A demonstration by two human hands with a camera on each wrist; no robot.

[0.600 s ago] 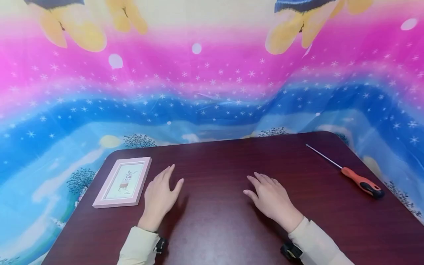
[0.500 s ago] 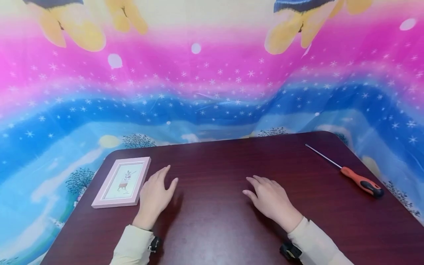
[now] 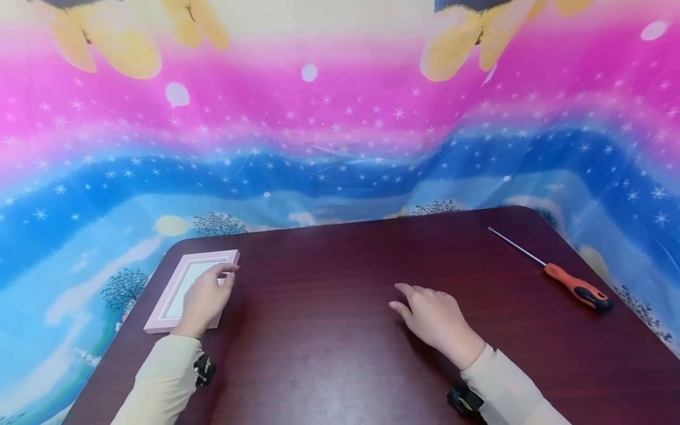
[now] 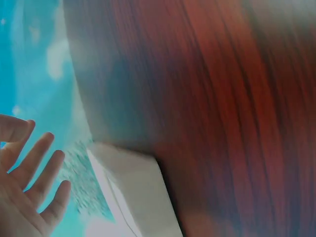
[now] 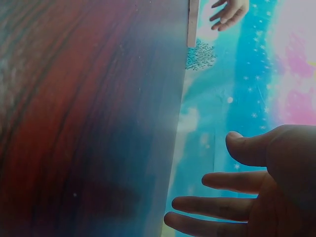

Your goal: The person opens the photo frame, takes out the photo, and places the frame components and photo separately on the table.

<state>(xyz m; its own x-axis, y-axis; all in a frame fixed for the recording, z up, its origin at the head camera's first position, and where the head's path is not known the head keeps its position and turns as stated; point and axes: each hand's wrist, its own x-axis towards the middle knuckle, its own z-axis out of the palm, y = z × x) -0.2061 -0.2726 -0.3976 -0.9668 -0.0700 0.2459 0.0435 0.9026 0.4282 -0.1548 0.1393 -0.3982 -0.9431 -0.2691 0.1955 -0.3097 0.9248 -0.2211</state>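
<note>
A pink-rimmed picture frame (image 3: 159, 321) lies flat at the table's left, its picture partly hidden by my left hand (image 3: 204, 298). In the right wrist view that hand hovers above the picture frame (image 5: 193, 24), apart from it. The left wrist view shows the left hand (image 4: 32, 182) with spread, slightly bent fingers and nothing in them, beside the frame's thick edge (image 4: 143, 192). Over the middle right of the table, my right hand (image 3: 432, 319) has relaxed fingers and holds nothing; its fingers (image 5: 217, 208) are spread in the right wrist view.
A screwdriver (image 3: 576, 286) with an orange and black handle lies at the right, its shaft pointing to the far edge. The dark red wooden table (image 3: 319, 283) has rounded far corners. A printed cloth (image 3: 329, 118) hangs behind and around it.
My left hand has moved left, from beside the picture frame to above it, and its fingers have bent a little. The right hand has stayed nearly in place.
</note>
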